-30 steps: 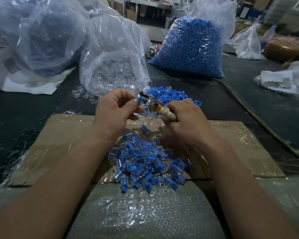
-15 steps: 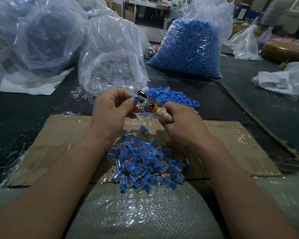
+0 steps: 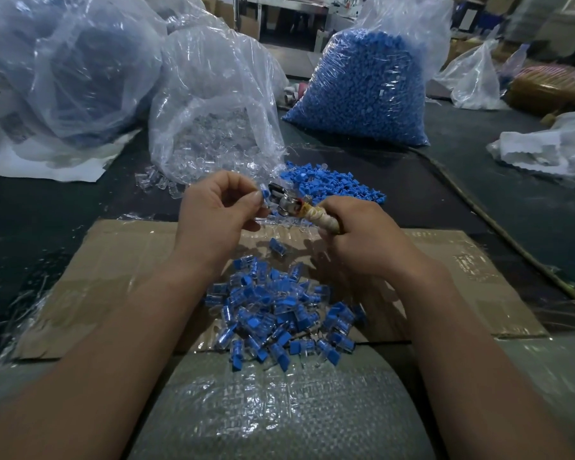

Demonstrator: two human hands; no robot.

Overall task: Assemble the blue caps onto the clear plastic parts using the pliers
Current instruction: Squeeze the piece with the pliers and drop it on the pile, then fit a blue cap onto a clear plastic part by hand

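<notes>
The left hand [image 3: 218,207] now pinches a small piece with a blue cap [image 3: 265,194] between thumb and forefinger, right at the metal nose of the pliers [image 3: 283,203], which the right hand [image 3: 362,239] grips closed around the wrapped handle. Compared with the earlier frames the piece shows more plainly just beside the tip — a second ago it was hidden against the tool — so the squeeze on this one looks about finished, or the piece is being reset; whether the nose is shut on it cannot be told. The hands sit a little higher in view, otherwise as before. The finished pile [image 3: 279,310] on the cardboard [image 3: 120,260] and the loose caps [image 3: 329,184] on the table [image 3: 478,200] look unchanged.
</notes>
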